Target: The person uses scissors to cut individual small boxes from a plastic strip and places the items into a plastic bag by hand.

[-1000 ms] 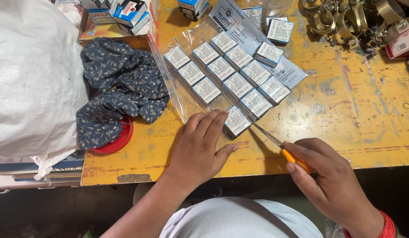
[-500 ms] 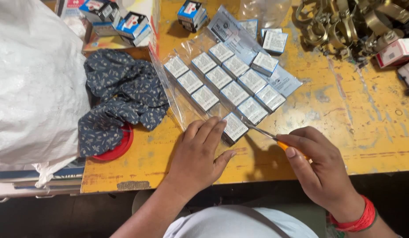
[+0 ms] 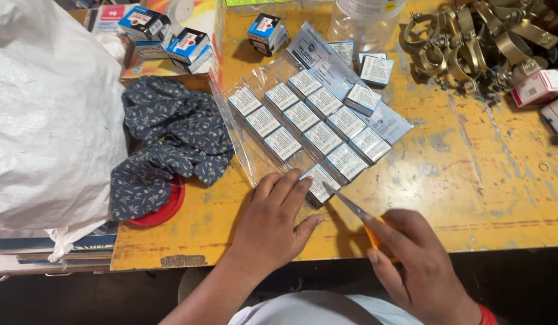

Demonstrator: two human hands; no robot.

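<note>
My left hand lies flat on the yellow table, fingertips pressing the near end of a clear plastic pack filled with several small white boxes in rows. My right hand grips an orange-handled knife; its thin blade tip touches the nearest box at the pack's near corner. A few loose white boxes sit just past the pack on a grey printed sheet.
A blue patterned cloth over a red lid lies left of the pack. A big white sack fills the left. Blue-and-white boxes stand at the back left, brass clamps at the back right, a clear bottle behind.
The view has shifted slightly, so the table sits lower and nearer. My right hand has drawn closer to the pack; the knife tip stays at the nearest box. My left hand still presses the pack.
</note>
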